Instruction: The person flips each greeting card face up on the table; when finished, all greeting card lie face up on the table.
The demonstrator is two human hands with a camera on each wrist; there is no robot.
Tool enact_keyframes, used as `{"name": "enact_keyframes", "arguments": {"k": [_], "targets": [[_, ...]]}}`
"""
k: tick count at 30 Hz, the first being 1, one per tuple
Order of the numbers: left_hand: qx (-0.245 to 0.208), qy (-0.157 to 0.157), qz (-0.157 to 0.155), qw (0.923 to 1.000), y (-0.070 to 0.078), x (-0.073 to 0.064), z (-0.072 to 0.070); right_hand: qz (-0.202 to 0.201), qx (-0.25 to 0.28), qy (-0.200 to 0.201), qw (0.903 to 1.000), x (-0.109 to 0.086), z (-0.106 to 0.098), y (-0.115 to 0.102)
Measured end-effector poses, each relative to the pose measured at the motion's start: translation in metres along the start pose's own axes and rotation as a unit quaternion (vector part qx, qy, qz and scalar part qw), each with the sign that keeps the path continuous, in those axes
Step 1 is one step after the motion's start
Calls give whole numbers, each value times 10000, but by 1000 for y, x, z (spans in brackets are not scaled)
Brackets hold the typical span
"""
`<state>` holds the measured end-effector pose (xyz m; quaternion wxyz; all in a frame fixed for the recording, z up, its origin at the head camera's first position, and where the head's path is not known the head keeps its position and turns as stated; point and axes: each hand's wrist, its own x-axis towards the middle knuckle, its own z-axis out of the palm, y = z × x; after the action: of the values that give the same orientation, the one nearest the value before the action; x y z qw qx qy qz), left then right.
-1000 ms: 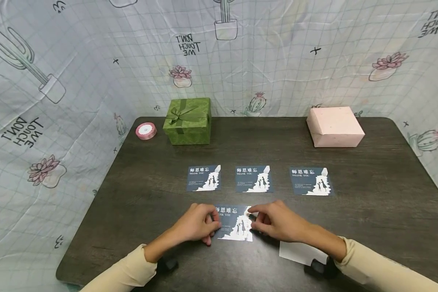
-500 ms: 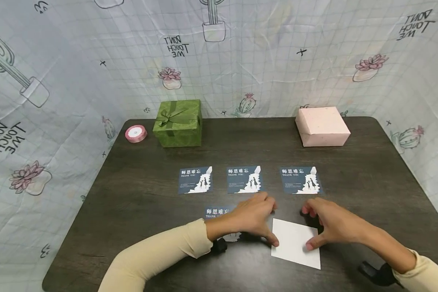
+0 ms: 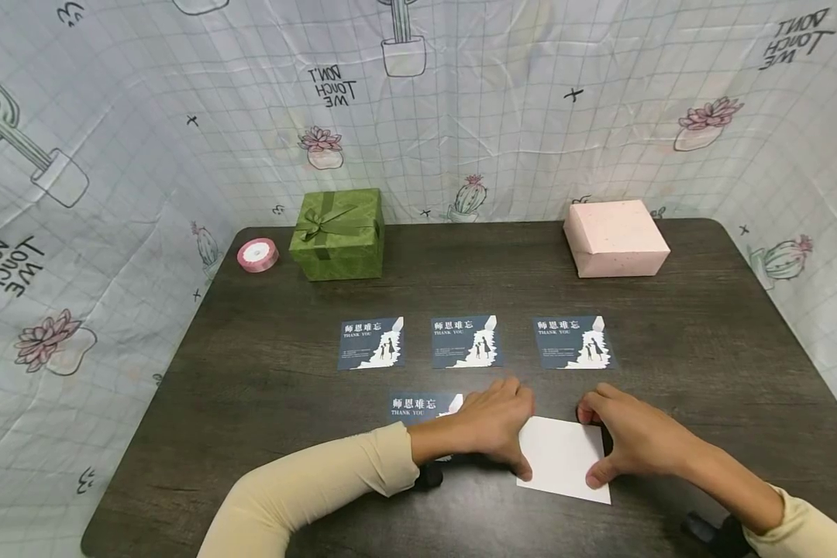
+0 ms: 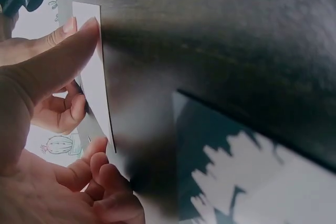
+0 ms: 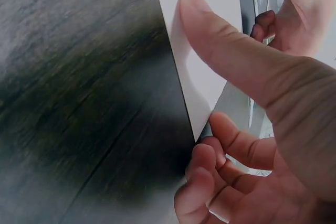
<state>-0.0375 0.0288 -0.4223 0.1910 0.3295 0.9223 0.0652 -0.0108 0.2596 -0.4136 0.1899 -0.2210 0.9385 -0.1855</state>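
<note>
A blank white card [image 3: 561, 457] lies face-up in front of me, between my two hands. On its left edge sits my left hand [image 3: 491, 422], the thumb at the near corner and curled fingers at the far one. My right hand [image 3: 642, 434] holds the right side, its thumb [image 5: 220, 35] pressed onto the white face and its fingertips at the far corner. Under my left forearm a blue "THANK YOU" card [image 3: 418, 409] is partly covered. Whether the white card is raised off the table is hard to tell.
Three matching blue cards, left [image 3: 371, 343], middle [image 3: 466, 342] and right [image 3: 573, 342], form a row on the dark table [image 3: 265, 403]. Behind them stand a pink ribbon roll [image 3: 257, 254], a green gift box [image 3: 338, 235] and a pink box [image 3: 617, 239]. A printed curtain surrounds the table.
Both hands have left the front blue card and moved right to the white card. In the last half second they have closed in on its edges. The view has shifted slightly.
</note>
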Motion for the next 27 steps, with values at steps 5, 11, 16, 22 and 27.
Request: {"name": "enact_keyframes", "arguments": {"k": [5,11,16,22,27], "targets": [[-66,-23,-60,10000,0,0,0,180,-28,6,9998,4,-2,-2],[-302,35,-130,9995,1,-1,1,99,495,24,9987,9,-3,-1],[-852,333,7,9958,-6,-6,-4,-120,416,396,9983,9,-7,-2],[-4239,-420,-395,9039,-23,-16,-12,-126,278,742,9968,8,-10,-2],[-6284,-981,-670,7687,-26,-23,-5,-172,348,827,9958,8,-5,0]]}}
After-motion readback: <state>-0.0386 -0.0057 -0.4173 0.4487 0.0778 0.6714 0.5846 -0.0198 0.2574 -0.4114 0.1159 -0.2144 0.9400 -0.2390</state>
